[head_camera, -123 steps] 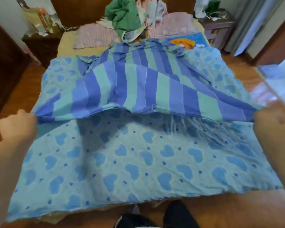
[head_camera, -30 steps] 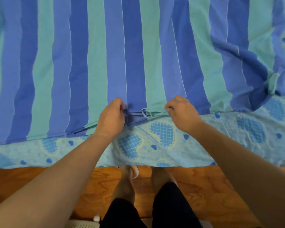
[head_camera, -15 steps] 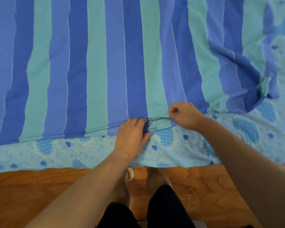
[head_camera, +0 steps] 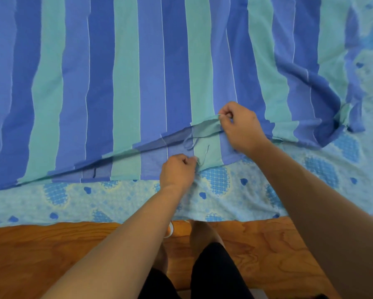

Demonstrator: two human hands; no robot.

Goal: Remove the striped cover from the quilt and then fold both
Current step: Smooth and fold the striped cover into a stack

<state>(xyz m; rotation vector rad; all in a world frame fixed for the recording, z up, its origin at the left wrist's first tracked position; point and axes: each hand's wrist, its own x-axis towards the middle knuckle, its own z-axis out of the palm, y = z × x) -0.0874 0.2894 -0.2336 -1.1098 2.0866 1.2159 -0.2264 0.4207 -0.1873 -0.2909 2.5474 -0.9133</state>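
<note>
The striped cover's [head_camera: 138, 83] upper hem is being pinched by the right hand [head_camera: 240, 128] at one o'clock, its lower layer by the left hand [head_camera: 178, 170].

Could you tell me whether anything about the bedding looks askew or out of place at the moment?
Yes: the striped cover's right corner is bunched and rumpled rather than flat on the heart-print sheet. Loose ties dangle at the opening that the right hand lifts while the left hand pinches the lower edge.
</note>
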